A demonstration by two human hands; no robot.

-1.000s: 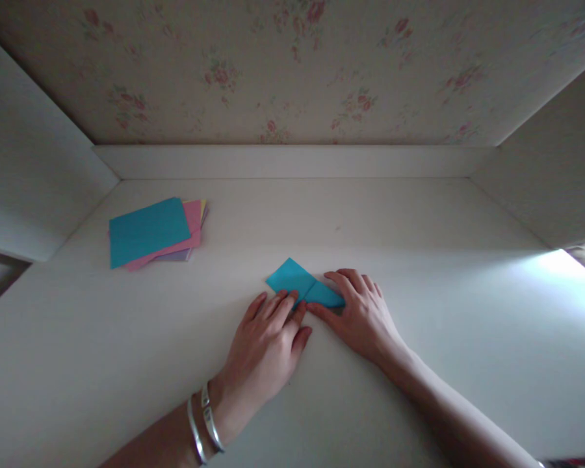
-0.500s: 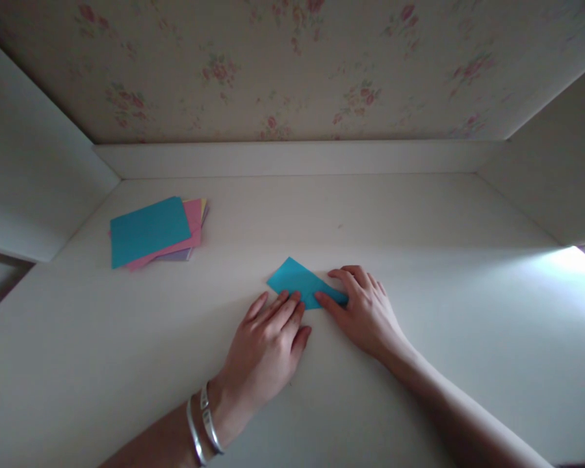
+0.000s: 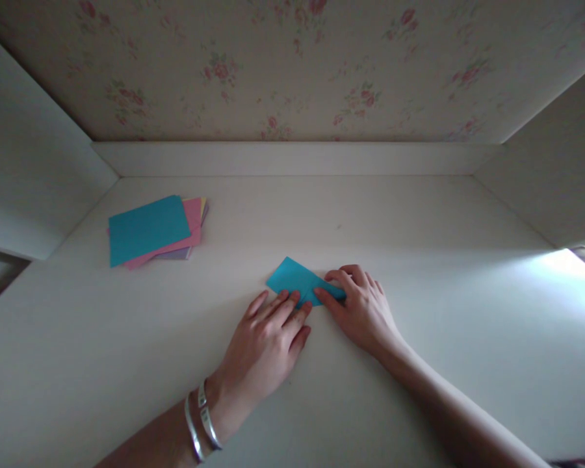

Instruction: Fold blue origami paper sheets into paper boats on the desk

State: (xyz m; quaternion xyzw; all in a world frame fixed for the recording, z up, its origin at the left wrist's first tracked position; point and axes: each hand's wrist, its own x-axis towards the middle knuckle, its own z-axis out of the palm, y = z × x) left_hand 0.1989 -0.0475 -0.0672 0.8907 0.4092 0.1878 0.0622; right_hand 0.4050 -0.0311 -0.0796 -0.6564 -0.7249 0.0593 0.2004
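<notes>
A folded piece of teal paper (image 3: pixel 295 278) lies on the white desk (image 3: pixel 419 312) just ahead of me. My left hand (image 3: pixel 268 341), with bracelets on the wrist, rests flat, its stretched fingertips pressing the paper's near edge. My right hand (image 3: pixel 358 309) lies over the paper's right end, thumb and forefinger pinched on that end against the desk.
A stack of coloured paper sheets (image 3: pixel 153 231), teal on top with pink, yellow and purple beneath, lies at the back left. White side panels and a low back ledge (image 3: pixel 292 159) box in the desk under floral wallpaper. Bright light falls at the right edge.
My right hand has slid slightly left along the paper, covering more of its right end. The visible crease seen a second ago is pressed flat. The left hand has barely shifted.
</notes>
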